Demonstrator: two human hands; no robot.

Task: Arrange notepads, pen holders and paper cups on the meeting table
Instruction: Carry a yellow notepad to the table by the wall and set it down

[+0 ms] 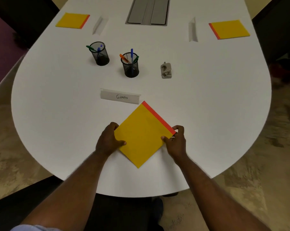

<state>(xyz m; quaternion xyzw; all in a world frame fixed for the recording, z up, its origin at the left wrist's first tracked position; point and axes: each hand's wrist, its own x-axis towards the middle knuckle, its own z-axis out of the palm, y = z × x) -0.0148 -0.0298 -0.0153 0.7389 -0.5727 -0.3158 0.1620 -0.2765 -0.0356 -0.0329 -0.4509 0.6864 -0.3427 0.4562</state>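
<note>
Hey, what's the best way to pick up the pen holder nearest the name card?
Grip the near pen holder around its mesh wall, coming from the side. It stands upright and pens stick out of its open top, so a grasp from above would hit them.

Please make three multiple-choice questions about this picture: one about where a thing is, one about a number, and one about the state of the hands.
1. Where is the hole punch?
A. To the right of the two pen holders
B. On a notepad
C. Inside the table's grey hatch

2. How many yellow notepads lie on the table?
A. One
B. Two
C. Three

3. What are the hands doing?
A. Both grip the near notepad
B. Both rest flat on the table
C. One lifts a pen holder

Answers:
1. A: it stands apart, right of the nearer pen holder.
2. C: far left, far right, and the near notepad.
3. A: left hand and right hand pinch its side corners.
</note>
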